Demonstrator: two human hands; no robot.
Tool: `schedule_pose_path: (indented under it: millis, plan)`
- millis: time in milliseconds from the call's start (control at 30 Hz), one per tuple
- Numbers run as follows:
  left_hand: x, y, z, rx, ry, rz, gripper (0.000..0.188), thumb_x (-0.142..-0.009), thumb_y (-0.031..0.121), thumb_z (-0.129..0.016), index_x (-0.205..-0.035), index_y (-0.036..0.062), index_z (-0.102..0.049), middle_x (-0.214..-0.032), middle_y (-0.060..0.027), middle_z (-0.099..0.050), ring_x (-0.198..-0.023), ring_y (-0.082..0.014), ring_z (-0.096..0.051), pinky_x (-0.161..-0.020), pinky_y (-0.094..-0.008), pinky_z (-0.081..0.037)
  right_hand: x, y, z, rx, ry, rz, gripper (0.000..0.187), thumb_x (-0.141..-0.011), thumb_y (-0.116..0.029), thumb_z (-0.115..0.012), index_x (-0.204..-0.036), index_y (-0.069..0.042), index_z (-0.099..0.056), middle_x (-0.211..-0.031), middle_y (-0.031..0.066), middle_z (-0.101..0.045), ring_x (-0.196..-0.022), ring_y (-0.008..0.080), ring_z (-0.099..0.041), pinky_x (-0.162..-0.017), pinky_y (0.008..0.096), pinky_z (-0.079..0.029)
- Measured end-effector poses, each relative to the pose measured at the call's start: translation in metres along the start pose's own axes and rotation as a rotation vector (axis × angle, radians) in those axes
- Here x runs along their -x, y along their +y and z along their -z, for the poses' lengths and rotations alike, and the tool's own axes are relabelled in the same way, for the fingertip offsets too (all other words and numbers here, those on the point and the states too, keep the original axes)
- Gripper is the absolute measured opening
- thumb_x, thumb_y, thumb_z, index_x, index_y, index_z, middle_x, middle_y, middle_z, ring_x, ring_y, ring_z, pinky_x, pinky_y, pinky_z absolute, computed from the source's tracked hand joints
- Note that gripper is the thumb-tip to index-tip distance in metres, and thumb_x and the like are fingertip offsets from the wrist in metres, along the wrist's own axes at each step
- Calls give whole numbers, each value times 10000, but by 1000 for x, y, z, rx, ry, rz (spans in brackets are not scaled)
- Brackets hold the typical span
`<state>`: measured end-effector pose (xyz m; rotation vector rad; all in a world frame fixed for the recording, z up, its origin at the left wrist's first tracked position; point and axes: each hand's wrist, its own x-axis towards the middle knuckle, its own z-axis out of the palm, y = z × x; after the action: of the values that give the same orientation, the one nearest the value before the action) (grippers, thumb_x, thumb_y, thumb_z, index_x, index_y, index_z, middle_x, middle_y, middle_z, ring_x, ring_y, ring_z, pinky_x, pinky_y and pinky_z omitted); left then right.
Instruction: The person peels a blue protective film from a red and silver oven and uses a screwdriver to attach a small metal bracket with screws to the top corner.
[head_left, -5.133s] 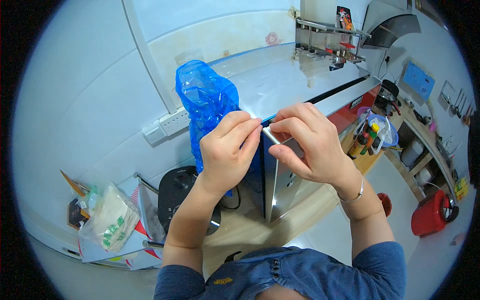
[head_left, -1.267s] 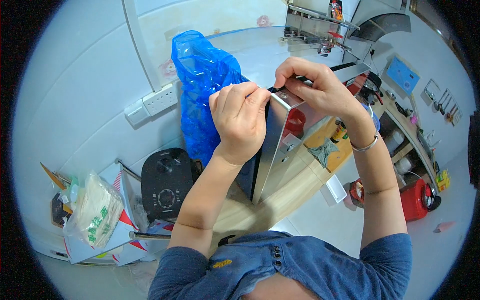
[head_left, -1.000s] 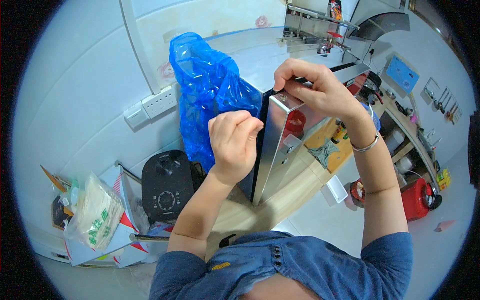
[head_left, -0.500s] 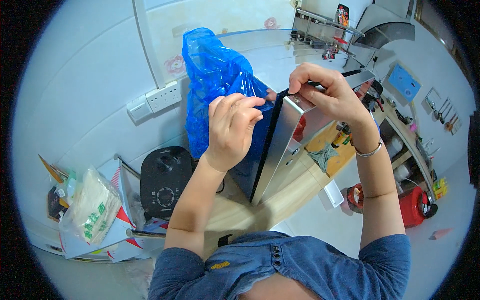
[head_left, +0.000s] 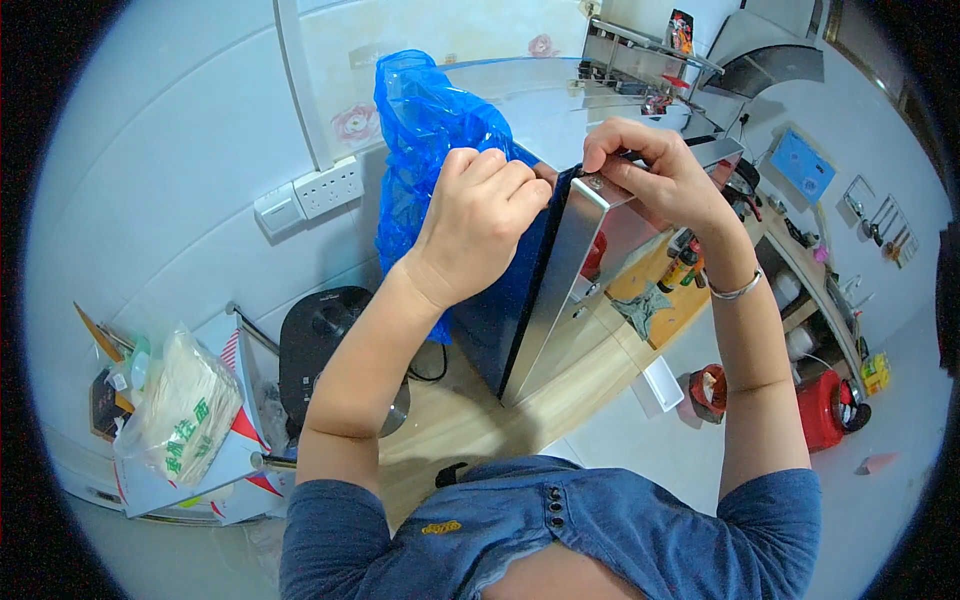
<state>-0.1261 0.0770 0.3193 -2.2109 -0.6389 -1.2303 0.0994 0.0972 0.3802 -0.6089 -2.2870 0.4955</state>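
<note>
A tall appliance with a shiny metal panel [head_left: 560, 290] on its right side and a dark blue face stands upright before me. A black seam runs between the two. My right hand [head_left: 655, 170] is closed at the panel's top corner, thumb and fingertips pinching its edge beside a small round fitting. My left hand [head_left: 480, 220] is curled into a fist over the dark face, knuckles up. Its fingertips point away from me, so whatever they may hold is hidden. Behind that fist, a crumpled blue plastic bag [head_left: 415, 120] drapes over the appliance's far left side.
A black induction cooker [head_left: 310, 330] is partly covered by my left forearm. Left of it lies a plastic bag of pale noodles [head_left: 190, 410]. A white socket strip [head_left: 328, 188] is on the wall. At right are a red container [head_left: 820, 410] and hanging utensils [head_left: 885, 220].
My left hand has turned knuckles-up and moved slightly right, its fingers curling from a loose pinch into a fist. The right hand stays at the panel's corner.
</note>
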Motion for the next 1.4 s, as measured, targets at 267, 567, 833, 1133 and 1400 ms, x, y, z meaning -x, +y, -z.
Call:
schedule_pose_path:
  millis: [267, 567, 833, 1133, 1400]
  plan:
    - [10, 8, 9, 101, -136, 23, 106, -731, 42, -611, -819, 67, -558, -950, -35, -589, -929, -239, -547, -808, -379, -377, -1, 4, 7, -67, -52, -28, 86, -841, 43, -517, -842, -12, -582, -866, 9, -570, -789, 91, -518, -720, 233, -435]
    - [18, 18, 1, 104, -36, 148, 224, -737, 45, -653, -946, 56, -575, -1008, -63, -602, -887, -264, -546, -751, -376, -384, 2, 1, 1, 42, -9, 19, 90, -832, 44, -506, -842, -5, -580, -871, 20, -559, -792, 98, -507, -720, 231, -426]
    - [15, 13, -1, 163, -62, 205, 298, -717, 98, -697, -983, 64, -568, -937, -75, -592, -824, -275, -538, -710, -378, -382, 4, 1, 4, -84, -65, -147, 96, -872, 20, -499, -863, -12, -588, -850, -7, -552, -759, 68, -491, -680, 212, -411]
    - [5, -4, 0, 153, -261, -33, 128, -724, 111, -687, -775, 78, -574, -818, -56, -555, -733, -252, -494, -663, -371, -359, 3, 2, 7, -113, -43, -101, 108, -873, 18, -496, -852, -23, -593, -806, -23, -558, -686, 42, -487, -626, 193, -415]
    - [22, -11, -2, 258, -102, -57, 119, -751, 105, -687, -794, 77, -579, -923, -50, -591, -775, -242, -522, -681, -364, -375, 3, 6, 6, -123, -29, -26, 141, -828, 30, -488, -885, 12, -616, -793, 32, -631, -746, 88, -593, -703, 246, -504]
